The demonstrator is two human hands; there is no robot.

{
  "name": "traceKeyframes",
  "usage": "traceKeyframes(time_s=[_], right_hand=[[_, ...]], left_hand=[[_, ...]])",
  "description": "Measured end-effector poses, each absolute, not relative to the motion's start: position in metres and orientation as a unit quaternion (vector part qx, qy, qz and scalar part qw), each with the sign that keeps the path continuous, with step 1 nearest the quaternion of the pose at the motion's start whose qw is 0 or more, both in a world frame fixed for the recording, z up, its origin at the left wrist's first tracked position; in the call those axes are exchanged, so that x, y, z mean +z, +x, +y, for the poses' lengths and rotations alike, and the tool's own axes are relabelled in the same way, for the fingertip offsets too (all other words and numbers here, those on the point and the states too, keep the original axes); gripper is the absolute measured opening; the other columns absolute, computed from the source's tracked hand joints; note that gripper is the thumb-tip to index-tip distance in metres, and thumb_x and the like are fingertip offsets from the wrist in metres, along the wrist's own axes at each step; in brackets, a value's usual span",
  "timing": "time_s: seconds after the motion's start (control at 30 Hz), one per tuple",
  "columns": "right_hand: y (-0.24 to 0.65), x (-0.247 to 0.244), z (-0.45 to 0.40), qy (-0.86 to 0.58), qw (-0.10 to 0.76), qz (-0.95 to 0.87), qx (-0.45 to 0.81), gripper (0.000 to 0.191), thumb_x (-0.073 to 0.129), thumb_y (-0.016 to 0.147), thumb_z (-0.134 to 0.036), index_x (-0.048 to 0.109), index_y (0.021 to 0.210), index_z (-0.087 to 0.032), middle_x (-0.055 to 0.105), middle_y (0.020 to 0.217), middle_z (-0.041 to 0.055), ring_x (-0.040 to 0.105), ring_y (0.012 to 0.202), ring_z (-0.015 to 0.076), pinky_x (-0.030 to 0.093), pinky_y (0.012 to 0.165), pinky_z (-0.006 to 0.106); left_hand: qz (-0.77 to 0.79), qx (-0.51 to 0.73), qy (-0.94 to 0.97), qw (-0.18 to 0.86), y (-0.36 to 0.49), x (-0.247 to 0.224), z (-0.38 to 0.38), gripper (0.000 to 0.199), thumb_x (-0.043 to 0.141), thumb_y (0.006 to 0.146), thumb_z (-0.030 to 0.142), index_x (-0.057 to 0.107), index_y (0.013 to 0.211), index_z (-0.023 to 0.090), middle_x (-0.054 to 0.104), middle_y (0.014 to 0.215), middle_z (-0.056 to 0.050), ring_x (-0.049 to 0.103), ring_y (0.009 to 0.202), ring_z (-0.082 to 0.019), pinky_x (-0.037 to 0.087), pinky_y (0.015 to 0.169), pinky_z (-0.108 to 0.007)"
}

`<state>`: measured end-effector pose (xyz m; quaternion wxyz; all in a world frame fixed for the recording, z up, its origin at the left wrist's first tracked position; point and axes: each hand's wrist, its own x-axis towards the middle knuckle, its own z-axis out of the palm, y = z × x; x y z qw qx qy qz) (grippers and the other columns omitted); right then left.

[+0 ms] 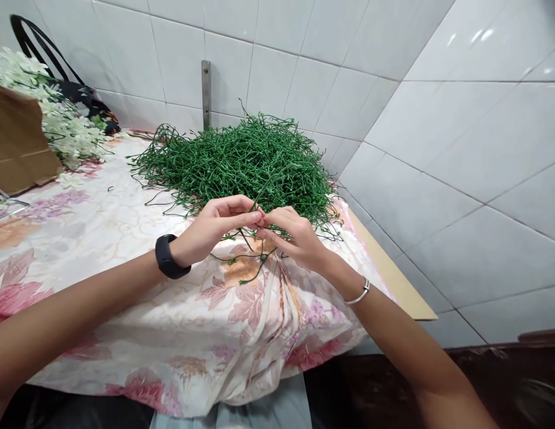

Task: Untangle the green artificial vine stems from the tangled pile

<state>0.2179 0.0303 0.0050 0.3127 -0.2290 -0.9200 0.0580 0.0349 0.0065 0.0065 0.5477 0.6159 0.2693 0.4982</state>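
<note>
My left hand [219,223], with a black band on the wrist, pinches thin green stems just in front of a big heap of green plastic stems [254,161]. Its fingertips meet those of my right hand [292,233], which is closed on the same stems from the other side. A silver bracelet is on the right wrist. Several stem ends [254,275] hang below the fingers over the flowered cloth [102,250]. The exact spot where the fingers grip is partly hidden.
White artificial flowers [65,122] and a brown cardboard piece [18,140] lie at the left, with a dark strapped bag [80,98] behind. A metal bracket [206,95] stands against the tiled wall. A tan board edge [393,274] shows at the right.
</note>
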Motion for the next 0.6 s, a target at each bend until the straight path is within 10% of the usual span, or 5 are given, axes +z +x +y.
traceKeyframes(time_s=[0.6], right_hand=[[0.2113, 0.0055, 0.0216, -0.233, 0.302, -0.839, 0.388, 0.015, 0.039, 0.086, -0.024, 0.048, 0.076, -0.016, 0.049, 0.074, 0.0010, 0.046, 0.070, 0.0092, 0.037, 0.067, 0.024]], left_hand=[[0.213, 0.453, 0.541, 0.676, 0.0358, 0.0049, 0.0085, 0.011, 0.050, 0.081, 0.019, 0.053, 0.073, 0.012, 0.048, 0.063, 0.000, 0.047, 0.061, -0.008, 0.038, 0.061, -0.019]])
